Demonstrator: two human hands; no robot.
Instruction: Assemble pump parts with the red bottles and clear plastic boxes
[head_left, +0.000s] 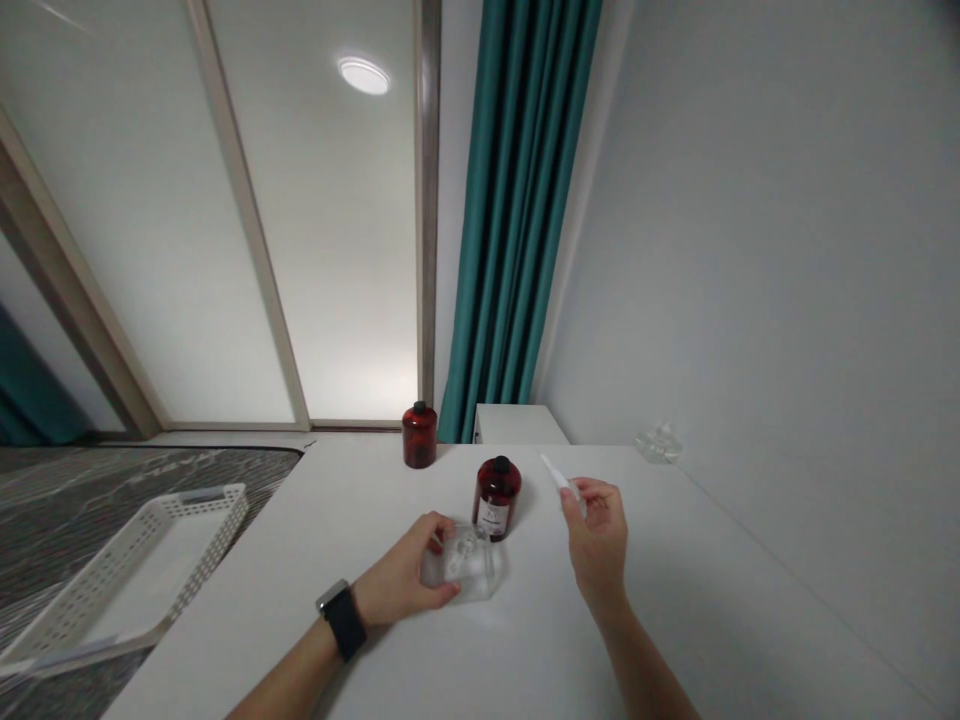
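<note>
My left hand [405,575], with a dark watch on the wrist, is closed around the near-left side of a clear, squarish plastic container [474,580] resting on the white table [495,665]. Between the thumb and fingers of my right hand [602,545] is a slim white tapered piece [556,473], its narrow end pointing up and left, above the table. Its lower part is hidden in the grip, and its exact kind is unclear. Just behind the container stands a dark red-brown bottle [498,490] with a black cap and a pale label.
A second red-brown bottle [419,440] stands at the table's far edge. Against the wall at the far right lies a clear crumpled-looking item [660,443]. A white perforated basket [202,500] sits low to the left, beside the table. Behind are a white cabinet [520,424] and green curtain [517,220].
</note>
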